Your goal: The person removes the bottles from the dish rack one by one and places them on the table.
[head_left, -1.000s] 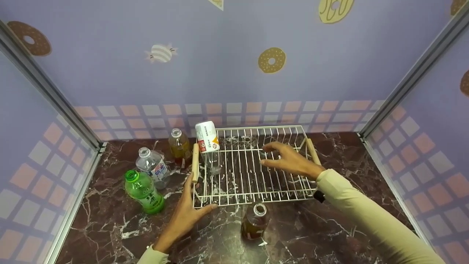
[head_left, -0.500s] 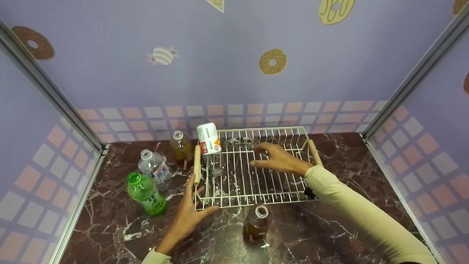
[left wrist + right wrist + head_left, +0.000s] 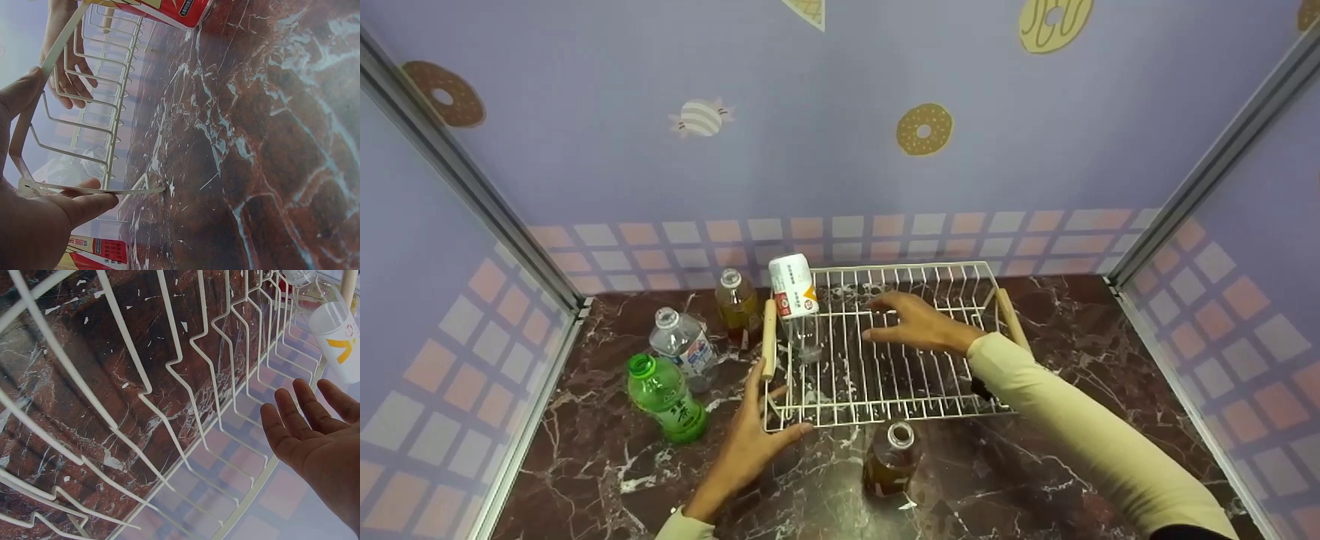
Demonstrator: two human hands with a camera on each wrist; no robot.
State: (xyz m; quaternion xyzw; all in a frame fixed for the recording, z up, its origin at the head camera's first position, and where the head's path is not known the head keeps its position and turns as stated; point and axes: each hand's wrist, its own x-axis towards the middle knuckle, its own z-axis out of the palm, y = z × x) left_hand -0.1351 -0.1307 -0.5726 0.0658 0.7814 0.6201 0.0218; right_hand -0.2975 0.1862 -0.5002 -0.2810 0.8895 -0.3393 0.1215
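A white wire dish rack (image 3: 847, 424) with wooden end handles stands on the dark marbled table. At its near left corner my left hand (image 3: 750, 442) grips the frame; in the left wrist view the thumb lies on the rim (image 3: 61, 45) and fingers reach behind the end wire. My right hand (image 3: 919, 326) hovers over the middle of the rack, fingers loosely spread and holding nothing. Inside the rack's left end, a clear plastic bottle with a white label (image 3: 793, 286) stands upside down, neck downward. The right hand's fingertips (image 3: 301, 385) are apart from it.
Left of the rack stand a green bottle (image 3: 667, 401), a clear bottle (image 3: 686, 349) and an amber bottle (image 3: 739, 309), all upright without caps. Another uncapped bottle with brown liquid (image 3: 891, 465) stands before the rack. Patterned walls enclose the back and sides.
My right hand has moved left over the rack, closer to the upside-down bottle. The left hand keeps its place on the corner. The head view has shifted slightly.
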